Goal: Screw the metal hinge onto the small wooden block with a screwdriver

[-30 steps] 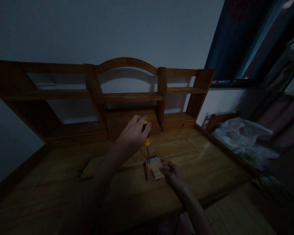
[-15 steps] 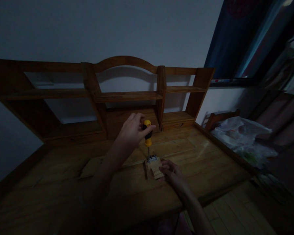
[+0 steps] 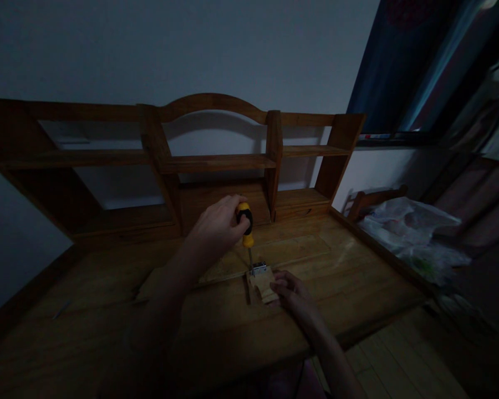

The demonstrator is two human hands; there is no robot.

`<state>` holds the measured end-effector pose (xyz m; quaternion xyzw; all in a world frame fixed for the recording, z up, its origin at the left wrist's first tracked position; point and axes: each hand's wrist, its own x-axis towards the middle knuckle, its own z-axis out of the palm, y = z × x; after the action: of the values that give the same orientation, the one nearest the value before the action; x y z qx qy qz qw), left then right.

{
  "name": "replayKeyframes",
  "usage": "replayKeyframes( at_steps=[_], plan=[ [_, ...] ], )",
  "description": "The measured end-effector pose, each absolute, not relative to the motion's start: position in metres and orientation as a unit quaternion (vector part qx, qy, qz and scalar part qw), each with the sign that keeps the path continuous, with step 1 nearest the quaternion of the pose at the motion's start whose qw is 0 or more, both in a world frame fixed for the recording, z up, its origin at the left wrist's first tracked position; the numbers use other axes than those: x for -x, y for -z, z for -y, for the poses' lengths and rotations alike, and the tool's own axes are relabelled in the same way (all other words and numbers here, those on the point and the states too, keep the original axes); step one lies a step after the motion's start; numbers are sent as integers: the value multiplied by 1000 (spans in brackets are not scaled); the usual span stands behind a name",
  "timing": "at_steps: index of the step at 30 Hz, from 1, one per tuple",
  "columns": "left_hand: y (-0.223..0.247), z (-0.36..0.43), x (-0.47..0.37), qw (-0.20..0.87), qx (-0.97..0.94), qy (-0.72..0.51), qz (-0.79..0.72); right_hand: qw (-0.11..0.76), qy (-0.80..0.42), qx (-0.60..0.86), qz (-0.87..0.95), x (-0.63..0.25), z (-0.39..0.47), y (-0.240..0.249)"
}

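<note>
My left hand (image 3: 222, 223) is closed around the yellow and black handle of a screwdriver (image 3: 245, 220). The screwdriver stands nearly upright, its shaft reaching down to a small metal hinge (image 3: 259, 268). That hinge sits at the far edge of a small light wooden block (image 3: 263, 285) with a curved cut-out, lying on the desk. Fingers of my right hand (image 3: 293, 293) grip the block's right side. The exact contact of the screwdriver tip is too small to make out.
Behind the wooden desk (image 3: 357, 277) top rises a shelf unit (image 3: 218, 163) against the wall. A flat wooden piece (image 3: 152, 284) lies beside my left forearm. Plastic bags (image 3: 411, 227) rest at the right, past the desk's raised edge. A thin small object (image 3: 61, 310) lies at the far left.
My left thumb has curled in and the fingers have closed more tightly round the screwdriver handle. The handle's top has tipped slightly left. My right hand and the block stay in place.
</note>
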<state>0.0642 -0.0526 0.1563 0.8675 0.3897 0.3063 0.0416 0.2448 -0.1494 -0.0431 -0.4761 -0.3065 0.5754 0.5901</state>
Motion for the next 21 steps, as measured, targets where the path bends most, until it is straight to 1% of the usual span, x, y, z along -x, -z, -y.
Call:
replayKeyframes(
  at_steps=[5,11,15,18,21],
  plan=[
    [-158,54,-62,22,-894,-286,-343,591,-580,467,310,-246,148,50],
    [-160,49,-66,17,-876,-284,-390,585,-571,485,311,-247,148,48],
    [-157,50,-64,11,-889,-280,-362,582,-567,497,305,-246,149,44],
    [-154,53,-63,28,-902,-285,-324,585,-569,490,307,-246,149,46],
    [-151,55,-65,53,-892,-300,-333,584,-572,485,310,-247,148,50]
  ],
)
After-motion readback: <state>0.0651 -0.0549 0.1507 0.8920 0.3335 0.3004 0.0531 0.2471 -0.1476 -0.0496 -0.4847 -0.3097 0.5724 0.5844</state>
